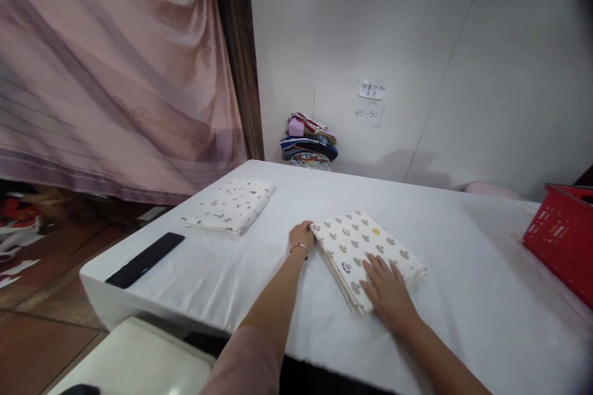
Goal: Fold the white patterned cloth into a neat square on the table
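Observation:
A folded white cloth printed with grey mouse-head shapes and a few coloured ones lies at an angle on the white table. My left hand, a bracelet at its wrist, pinches the cloth's far left corner. Spread flat on the near right part of the same cloth is my right hand, fingers apart. To the left rests a second folded white cloth with small dark and tan motifs, touched by neither hand.
The white table carries a black flat panel at its left edge. A red plastic basket stands at the right. Behind the table, folded fabrics are stacked by the wall. A pink curtain hangs at left; a pale stool is below.

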Tool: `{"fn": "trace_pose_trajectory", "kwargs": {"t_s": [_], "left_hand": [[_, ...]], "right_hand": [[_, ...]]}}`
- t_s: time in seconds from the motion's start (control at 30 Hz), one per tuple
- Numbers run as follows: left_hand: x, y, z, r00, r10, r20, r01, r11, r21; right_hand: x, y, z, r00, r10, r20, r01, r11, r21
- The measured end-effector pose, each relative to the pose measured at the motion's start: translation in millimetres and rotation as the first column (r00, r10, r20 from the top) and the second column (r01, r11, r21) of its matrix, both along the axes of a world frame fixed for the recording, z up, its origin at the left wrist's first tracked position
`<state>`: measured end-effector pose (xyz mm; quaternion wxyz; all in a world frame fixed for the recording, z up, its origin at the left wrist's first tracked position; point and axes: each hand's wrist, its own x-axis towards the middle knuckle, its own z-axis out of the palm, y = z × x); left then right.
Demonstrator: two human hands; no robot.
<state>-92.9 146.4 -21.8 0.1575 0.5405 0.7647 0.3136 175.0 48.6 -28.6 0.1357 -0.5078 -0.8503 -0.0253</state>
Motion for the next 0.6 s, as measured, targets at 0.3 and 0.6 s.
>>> {"fn": "trace_pose_trajectory", "kwargs": {"t_s": [0.3,0.6], "left_hand": [[0,1,-4.8,0.999,-0.008,-0.048,0.009,1.0,0.011],[-1,3,-9.8,0.998,0.0,0.069,-0.002,1.0,0.024]], "right_hand": [[-16,-1,35.0,1.0,-0.01,-0.01,0.008,0.987,-0.161],[-39,-10,9.1,0.976,0.199,0.087,-0.188,0.975,-0.122]]}}
